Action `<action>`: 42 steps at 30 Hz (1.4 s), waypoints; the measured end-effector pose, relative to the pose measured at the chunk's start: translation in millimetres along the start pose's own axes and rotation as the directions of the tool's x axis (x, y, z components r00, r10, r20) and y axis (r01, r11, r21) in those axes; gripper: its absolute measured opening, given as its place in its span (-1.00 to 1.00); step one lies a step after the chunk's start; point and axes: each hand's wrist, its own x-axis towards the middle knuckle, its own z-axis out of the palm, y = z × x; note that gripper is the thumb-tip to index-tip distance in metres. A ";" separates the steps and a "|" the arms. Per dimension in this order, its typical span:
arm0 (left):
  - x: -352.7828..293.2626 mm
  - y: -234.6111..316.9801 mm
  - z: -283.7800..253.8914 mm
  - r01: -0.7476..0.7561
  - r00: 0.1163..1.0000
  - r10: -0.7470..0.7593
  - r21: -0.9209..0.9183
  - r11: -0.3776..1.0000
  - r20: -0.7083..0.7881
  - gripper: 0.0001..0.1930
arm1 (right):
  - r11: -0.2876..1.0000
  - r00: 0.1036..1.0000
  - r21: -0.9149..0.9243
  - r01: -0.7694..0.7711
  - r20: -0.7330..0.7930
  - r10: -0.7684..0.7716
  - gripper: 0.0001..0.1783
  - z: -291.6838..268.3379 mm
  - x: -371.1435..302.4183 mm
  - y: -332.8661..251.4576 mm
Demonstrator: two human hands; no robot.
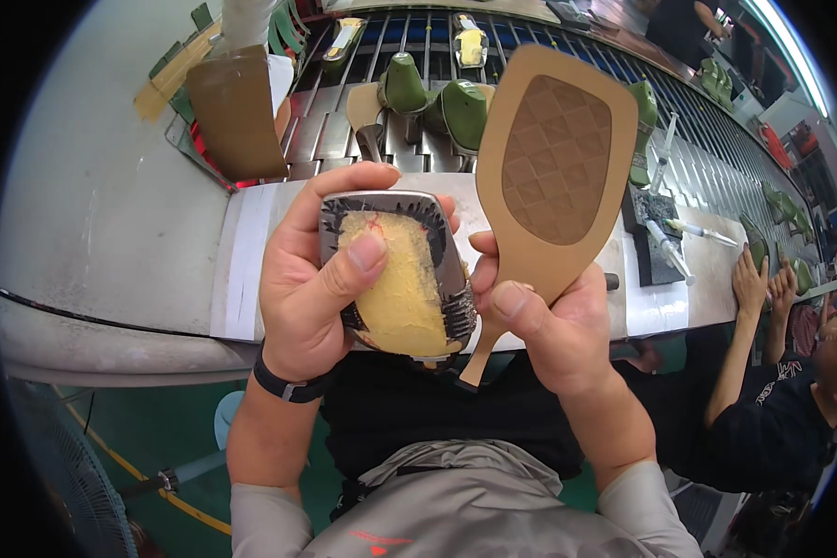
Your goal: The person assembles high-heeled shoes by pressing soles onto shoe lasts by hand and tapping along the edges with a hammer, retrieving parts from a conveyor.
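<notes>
My left hand (318, 256) is closed round a dark shoe upper (455, 270) turned with its underside toward me. A rough yellow patch (402, 302) covers most of that underside, and my thumb presses on it. In my right hand (563, 325) is a tan shoe sole (490, 191) with a brown tread panel of raised diamond shapes. It stands nearly upright, its wide forepart up and its narrow heel end down by the shoe upper. My right thumb lies over the sole's narrow part, and its fingers are partly hidden behind it.
Green shoe lasts (403, 86) stand on a roller conveyor (321, 130) beyond the worktable (697, 312). Several syringes (670, 249) rest on a dark block at the right. A brown board (237, 113) leans at the left. Another person's hands (751, 279) work at the far right.
</notes>
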 end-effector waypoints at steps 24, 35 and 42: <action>-8.8 17.2 28.9 0.089 0.993 -0.087 -0.027 0.996 0.074 -0.59 | 0.981 0.980 0.017 -0.195 0.026 0.195 -0.74 36.6 -67.4 -17.5; -29.2 0.5 19.6 -0.061 0.967 0.080 -0.083 0.995 0.242 -0.07 | 0.982 0.991 -0.167 -0.087 0.091 0.103 -0.66 34.6 -63.9 -4.1; -36.7 -7.6 18.5 -0.145 0.944 0.159 -0.068 0.987 0.291 -0.16 | 0.986 0.992 -0.137 -0.094 0.077 0.105 -0.67 35.9 -66.5 -4.1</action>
